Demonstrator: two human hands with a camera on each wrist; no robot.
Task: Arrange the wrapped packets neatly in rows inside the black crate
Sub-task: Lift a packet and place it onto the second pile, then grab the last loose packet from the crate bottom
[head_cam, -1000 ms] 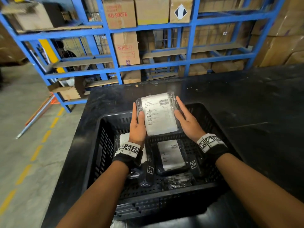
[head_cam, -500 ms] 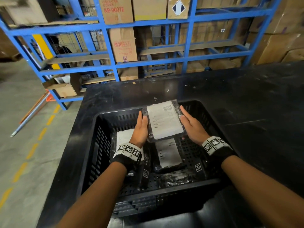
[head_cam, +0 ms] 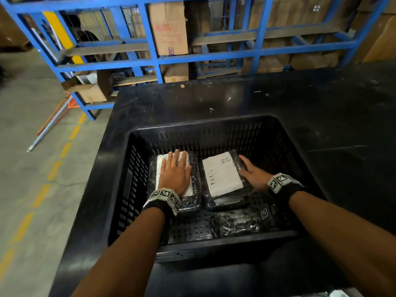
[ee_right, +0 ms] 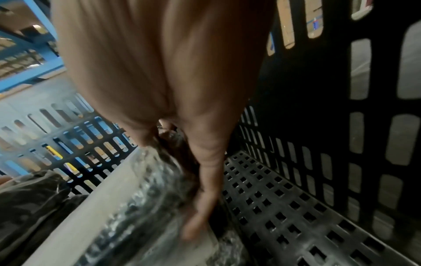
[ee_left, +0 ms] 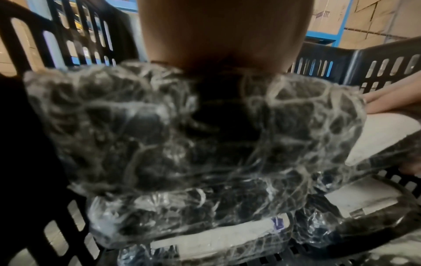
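The black slotted crate (head_cam: 192, 125) stands on a black table. Two wrapped packets with white labels lie side by side on its floor. My left hand (head_cam: 174, 172) lies flat, fingers straight, on top of the left packet (head_cam: 194, 198), which fills the left wrist view (ee_left: 136, 126). My right hand (head_cam: 252, 175) rests with straight fingers along the right edge of the right packet (head_cam: 221, 175), which sits on top of another packet. In the right wrist view, its fingers (ee_right: 200, 207) run down that packet's side (ee_right: 91, 216). A dark packet (head_cam: 235, 224) lies near the crate's front wall.
The black table (head_cam: 321, 103) extends behind and to the right of the crate. Blue steel racks (head_cam: 154, 58) with cardboard boxes stand beyond it. The bare perforated crate floor (ee_right: 296, 207) shows to the right of the right packet. At left, the concrete floor has a yellow dashed line (head_cam: 53, 168).
The labelled packet held up by both hands has come down onto the right stack. My left hand let go and moved left onto the other packet.
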